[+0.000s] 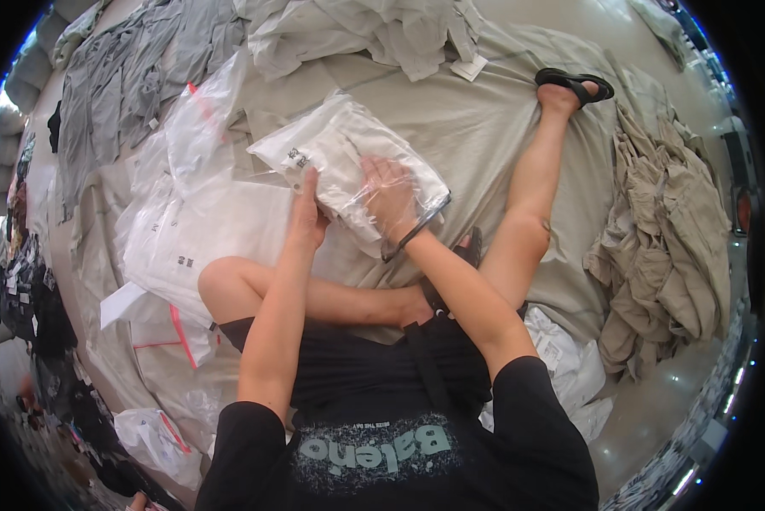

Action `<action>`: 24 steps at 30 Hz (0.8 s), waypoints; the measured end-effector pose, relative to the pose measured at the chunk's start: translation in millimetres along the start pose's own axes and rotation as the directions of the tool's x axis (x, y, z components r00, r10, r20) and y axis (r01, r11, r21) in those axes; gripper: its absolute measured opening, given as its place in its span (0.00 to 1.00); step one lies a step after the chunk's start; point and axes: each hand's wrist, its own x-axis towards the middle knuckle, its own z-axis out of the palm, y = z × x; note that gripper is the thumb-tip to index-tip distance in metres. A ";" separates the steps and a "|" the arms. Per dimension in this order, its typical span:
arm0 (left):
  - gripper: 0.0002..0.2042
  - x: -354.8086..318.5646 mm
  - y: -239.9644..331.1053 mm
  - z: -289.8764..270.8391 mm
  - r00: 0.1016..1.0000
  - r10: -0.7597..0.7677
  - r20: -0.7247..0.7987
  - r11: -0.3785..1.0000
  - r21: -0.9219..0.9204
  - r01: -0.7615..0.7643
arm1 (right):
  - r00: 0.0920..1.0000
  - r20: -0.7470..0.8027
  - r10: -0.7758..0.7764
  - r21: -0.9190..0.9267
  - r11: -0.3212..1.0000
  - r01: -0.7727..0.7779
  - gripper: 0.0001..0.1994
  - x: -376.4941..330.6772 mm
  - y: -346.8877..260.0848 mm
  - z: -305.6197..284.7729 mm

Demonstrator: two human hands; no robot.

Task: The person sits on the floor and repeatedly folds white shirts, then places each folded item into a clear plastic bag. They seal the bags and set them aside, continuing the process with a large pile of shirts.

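Note:
A clear plastic bag (290, 140) with a dark-edged mouth holds a folded white garment (352, 119), tilted over the cloth in front of me. My left hand (308, 215) grips the bag's near left edge, thumb on top and the other fingers mostly hidden beneath. Through the mouth on the near right side reaches my right hand (389, 194). It lies inside the bag, its fingers stretched out on the white garment, seen through the film.
Flat clear bags (220, 221) lie to the left. White garments (340, 34) are heaped at the far side, grey ones (114, 111) at the far left, khaki ones (663, 247) on the right. White packages (561, 358) sit beside my right hip. A beige sheet (476, 111) covers the floor.

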 end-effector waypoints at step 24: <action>0.26 25.3 -50.2 -37.2 0.996 0.045 -0.072 0.986 -0.160 -0.056 | 0.953 0.300 0.043 -0.077 0.997 -0.021 0.34 33.1 20.9 32.2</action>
